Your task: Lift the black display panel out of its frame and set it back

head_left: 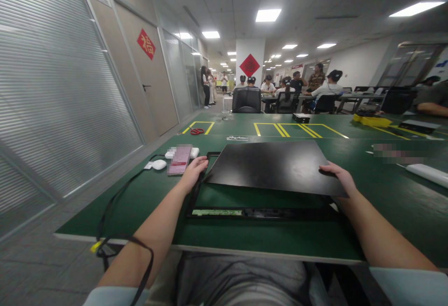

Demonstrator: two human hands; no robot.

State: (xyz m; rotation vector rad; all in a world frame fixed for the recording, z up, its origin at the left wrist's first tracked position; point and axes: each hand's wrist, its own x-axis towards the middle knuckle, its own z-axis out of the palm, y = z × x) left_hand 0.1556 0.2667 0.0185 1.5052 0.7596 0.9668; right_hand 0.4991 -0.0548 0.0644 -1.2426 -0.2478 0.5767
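Note:
A flat black screen panel (273, 163) is tilted above a thin rectangular black frame (297, 214) on the green table. My right hand (339, 178) grips the panel's right edge, thumb on top and the other fingers hidden beneath. At the frame's upper left side, my left hand (195, 171) has its fingers closed against the bar, close to the panel's left corner. Along the frame's near bar, a green circuit board strip (217, 212) shows at the left. The panel covers much of the frame's far and right sides.
A pink phone (179, 160), a white mouse-shaped item (159, 164) and a black strap (121, 194) are at the left. Red scissors (197, 131) lie farther back. To the right are a white bar (429, 175) and a yellow tray (373, 121). Several people sit beyond.

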